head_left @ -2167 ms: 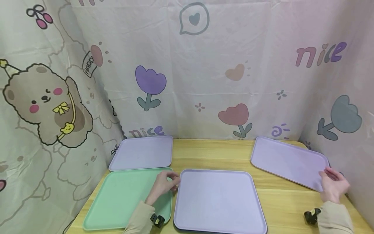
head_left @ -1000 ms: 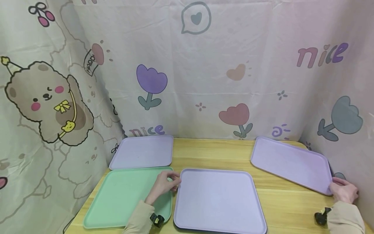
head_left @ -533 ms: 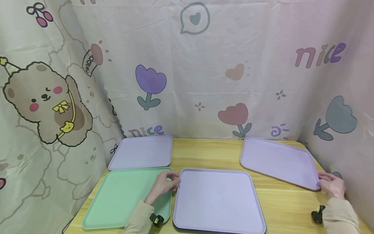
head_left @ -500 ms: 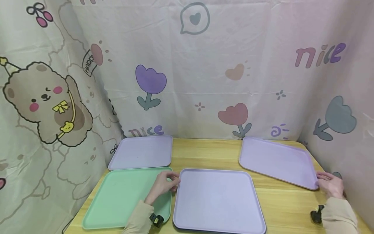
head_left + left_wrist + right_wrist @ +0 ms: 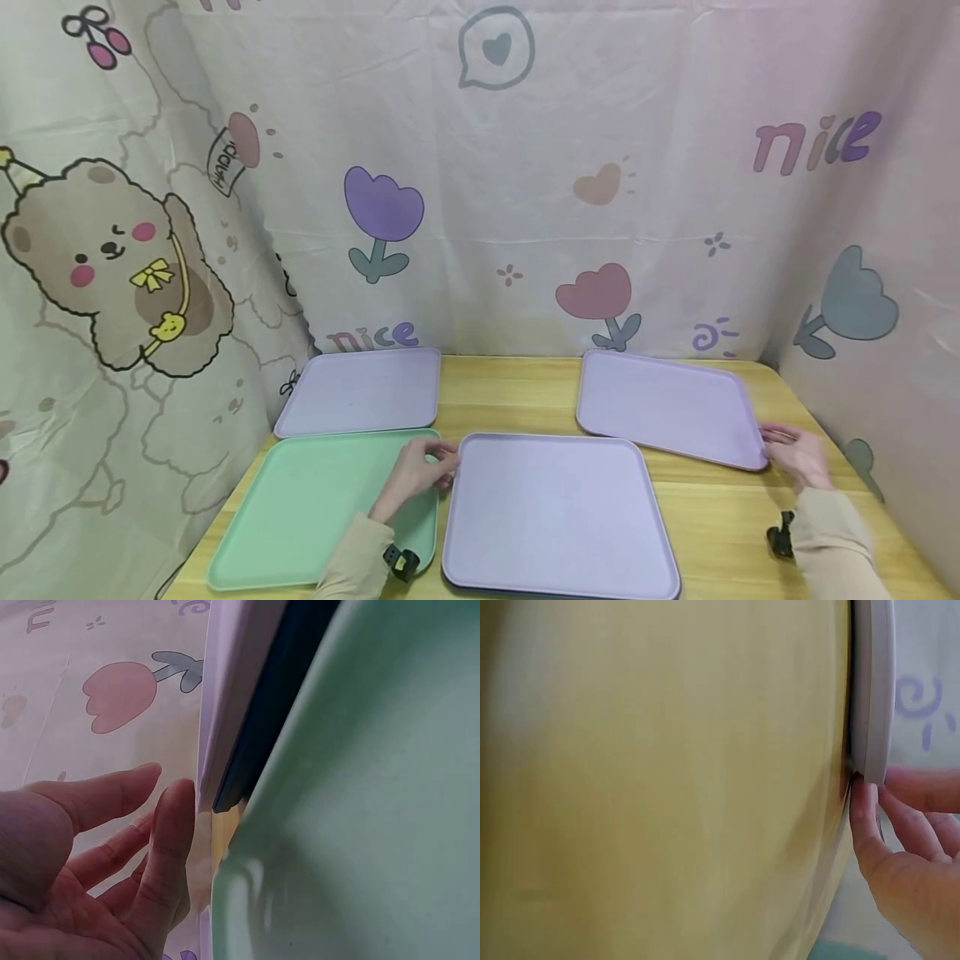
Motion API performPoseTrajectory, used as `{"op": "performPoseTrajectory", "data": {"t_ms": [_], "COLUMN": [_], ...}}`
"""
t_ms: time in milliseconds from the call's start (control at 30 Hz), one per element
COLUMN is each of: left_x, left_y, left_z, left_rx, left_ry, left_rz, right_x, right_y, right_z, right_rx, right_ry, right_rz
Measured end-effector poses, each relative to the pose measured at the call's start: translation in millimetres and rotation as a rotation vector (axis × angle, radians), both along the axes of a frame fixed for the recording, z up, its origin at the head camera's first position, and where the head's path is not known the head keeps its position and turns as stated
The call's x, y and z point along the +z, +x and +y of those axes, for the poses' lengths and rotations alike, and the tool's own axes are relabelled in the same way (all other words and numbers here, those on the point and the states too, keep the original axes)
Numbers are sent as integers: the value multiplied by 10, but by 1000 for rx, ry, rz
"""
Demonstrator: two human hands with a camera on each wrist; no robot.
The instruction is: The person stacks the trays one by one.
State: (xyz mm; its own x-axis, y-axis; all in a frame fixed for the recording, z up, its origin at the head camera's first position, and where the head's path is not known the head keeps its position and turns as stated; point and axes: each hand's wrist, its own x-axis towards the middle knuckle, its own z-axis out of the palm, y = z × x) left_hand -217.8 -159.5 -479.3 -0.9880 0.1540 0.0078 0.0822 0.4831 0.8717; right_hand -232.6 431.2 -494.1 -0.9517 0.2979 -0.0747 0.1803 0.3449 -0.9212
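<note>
A small lilac tray (image 5: pixel 358 390) lies before the cartoon curtain (image 5: pixel 480 192).

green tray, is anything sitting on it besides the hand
No, in the head view the green tray carries only the left hand near its far right corner.

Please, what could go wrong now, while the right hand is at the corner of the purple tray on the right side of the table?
1. The right hand touches the far right purple tray only at one corner, so the tray may turn instead of sliding straight.
2. That tray lies close to the big centre purple tray; their rims could knock or ride over each other.
3. The left hand rests between the centre tray and the green tray, so its fingers could get pinched.
</note>
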Motion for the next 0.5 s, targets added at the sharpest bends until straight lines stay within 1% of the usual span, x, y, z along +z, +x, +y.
{"op": "performPoseTrajectory", "data": {"t_ms": [133, 267, 433, 500], "left_x": [-2, -29, -50, -53], "left_y": [-13, -41, -76, -98], "left_z": [-1, -24, -65, -72], "left_rx": [11, 27, 69, 90], "left_ry": [4, 4, -36, -67], "left_rz": [3, 21, 47, 64], "right_x": [8, 17, 23, 18], "right_y": [-107, -181, -276, -313], "right_z": [-153, -286, -461, -533], "right_rx": [37, 64, 87, 91], "right_ry": [70, 103, 123, 135], "right_rz": [-14, -8, 5, 10]}}
